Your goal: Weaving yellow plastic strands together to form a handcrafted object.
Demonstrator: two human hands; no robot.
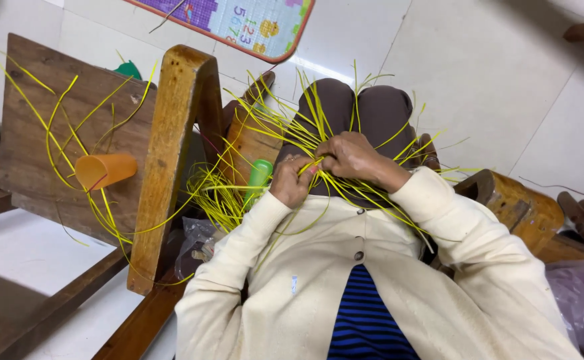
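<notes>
**Yellow strips gripped over the lap**

Left hand (292,179) and right hand (350,155) both clenched on thin yellow strips (285,130), close together above the knees. Nearby: green tube (260,175), orange cup (105,170), wooden frame (172,147).

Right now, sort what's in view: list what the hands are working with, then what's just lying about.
In use:
left hand and right hand, both pinching the yellow strips

Lying about:
orange cone on the wooden frame
green tube
clear plastic bag
patterned mat
</notes>
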